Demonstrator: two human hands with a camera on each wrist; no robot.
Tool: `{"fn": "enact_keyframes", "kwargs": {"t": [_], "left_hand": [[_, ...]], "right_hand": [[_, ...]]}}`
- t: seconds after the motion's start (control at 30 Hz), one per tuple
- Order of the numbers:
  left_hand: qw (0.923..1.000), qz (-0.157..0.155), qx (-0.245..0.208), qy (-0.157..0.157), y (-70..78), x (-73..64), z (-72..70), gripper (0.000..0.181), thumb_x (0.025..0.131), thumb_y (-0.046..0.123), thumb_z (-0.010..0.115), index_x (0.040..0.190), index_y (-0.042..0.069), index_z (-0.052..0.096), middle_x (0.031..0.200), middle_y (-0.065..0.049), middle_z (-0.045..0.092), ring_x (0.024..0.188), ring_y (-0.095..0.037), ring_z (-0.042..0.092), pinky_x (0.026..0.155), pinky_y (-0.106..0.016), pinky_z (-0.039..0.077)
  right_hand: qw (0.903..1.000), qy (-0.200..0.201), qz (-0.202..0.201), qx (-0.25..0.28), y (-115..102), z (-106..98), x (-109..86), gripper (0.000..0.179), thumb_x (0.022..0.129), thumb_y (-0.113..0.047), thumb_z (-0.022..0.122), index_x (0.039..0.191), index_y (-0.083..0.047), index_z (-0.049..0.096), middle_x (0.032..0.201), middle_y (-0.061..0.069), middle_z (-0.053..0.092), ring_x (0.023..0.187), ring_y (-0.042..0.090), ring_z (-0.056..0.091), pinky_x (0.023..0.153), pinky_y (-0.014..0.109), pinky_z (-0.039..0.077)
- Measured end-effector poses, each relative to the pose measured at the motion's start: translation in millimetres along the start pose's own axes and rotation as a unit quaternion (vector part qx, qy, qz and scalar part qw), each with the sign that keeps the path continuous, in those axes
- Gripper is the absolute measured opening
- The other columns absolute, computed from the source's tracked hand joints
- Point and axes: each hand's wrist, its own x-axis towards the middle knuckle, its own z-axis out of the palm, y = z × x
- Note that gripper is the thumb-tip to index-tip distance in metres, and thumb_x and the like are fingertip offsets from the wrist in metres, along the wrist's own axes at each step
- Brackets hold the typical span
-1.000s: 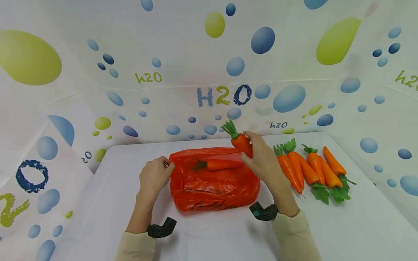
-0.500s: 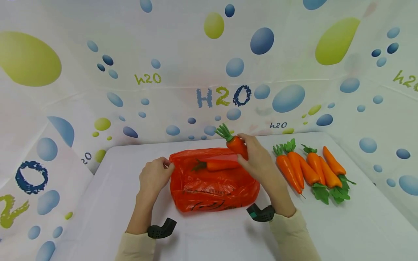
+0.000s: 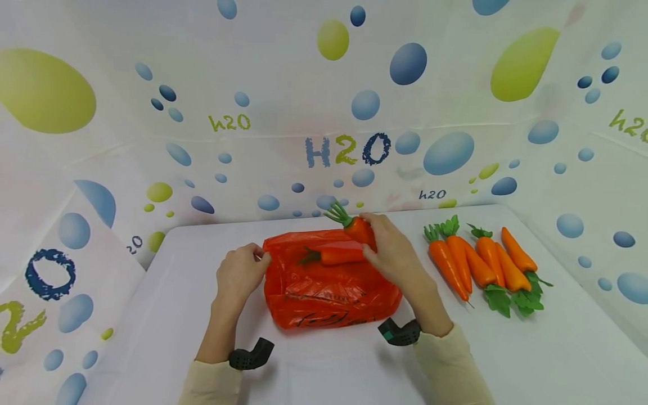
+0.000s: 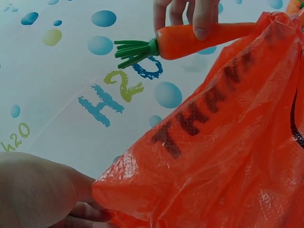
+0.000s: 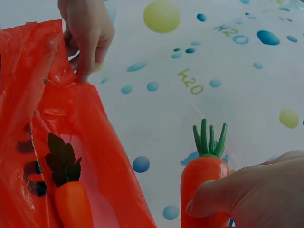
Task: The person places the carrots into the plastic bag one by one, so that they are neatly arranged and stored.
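Note:
My left hand (image 3: 242, 271) pinches the left rim of a red plastic bag (image 3: 329, 298). In the left wrist view the bag (image 4: 209, 142) carries dark lettering. My right hand (image 3: 392, 250) grips an orange carrot (image 3: 358, 231) with green stem stubs, held over the bag's right side. Thumb and fingers wrap the carrot (image 5: 204, 185) just below its top in the right wrist view; its stems point away to the upper left in the head view. Another carrot (image 3: 339, 256) with dark green leaves lies inside the bag's mouth.
Several carrots (image 3: 448, 267) with green leaves lie in a row on the white table (image 3: 526, 349), right of the bag. A wall cloth (image 3: 283, 73) with blue and green bubbles rises behind the table.
My right hand has moved left and slightly down with the carrot, bringing it closer over the bag. The left hand and the carrot inside the bag stay where they were.

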Motion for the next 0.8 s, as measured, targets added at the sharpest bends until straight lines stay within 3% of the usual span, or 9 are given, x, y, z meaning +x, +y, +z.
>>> {"fn": "enact_keyframes", "kwargs": {"t": [0.27,0.57,0.8], "left_hand": [[1.0000,-0.004,-0.002,-0.001,0.5,0.3,-0.1,0.031,0.095,0.027,0.055,0.108,0.001,0.068,0.076,-0.009,0.067,0.065,-0.020,0.055,0.055,-0.026,0.050],[1.0000,-0.004,-0.002,-0.003,1.0,0.0,-1.1,0.031,0.096,0.027,0.055,0.109,0.001,0.068,0.076,-0.008,0.067,0.065,-0.020,0.055,0.055,-0.026,0.049],[1.0000,-0.004,-0.005,-0.006,0.6,0.4,-1.2,0.031,0.096,0.027,0.055,0.109,0.002,0.068,0.076,-0.008,0.067,0.065,-0.020,0.054,0.055,-0.026,0.049]], "right_hand": [[0.9993,-0.003,-0.030,-0.023,-14.4,5.7,-2.2,0.059,0.090,-0.010,0.069,0.144,-0.008,0.045,0.139,0.013,0.054,0.122,0.029,0.058,0.101,0.045,0.053],[0.9948,0.003,-0.083,-0.059,-26.9,21.4,-3.8,0.059,0.087,-0.009,0.073,0.140,-0.011,0.048,0.131,0.009,0.057,0.112,0.024,0.060,0.085,0.037,0.060],[0.9912,0.004,-0.117,-0.061,-30.5,33.9,-3.2,0.056,0.086,-0.005,0.072,0.137,-0.012,0.050,0.128,0.007,0.059,0.113,0.023,0.061,0.086,0.035,0.059]]}}
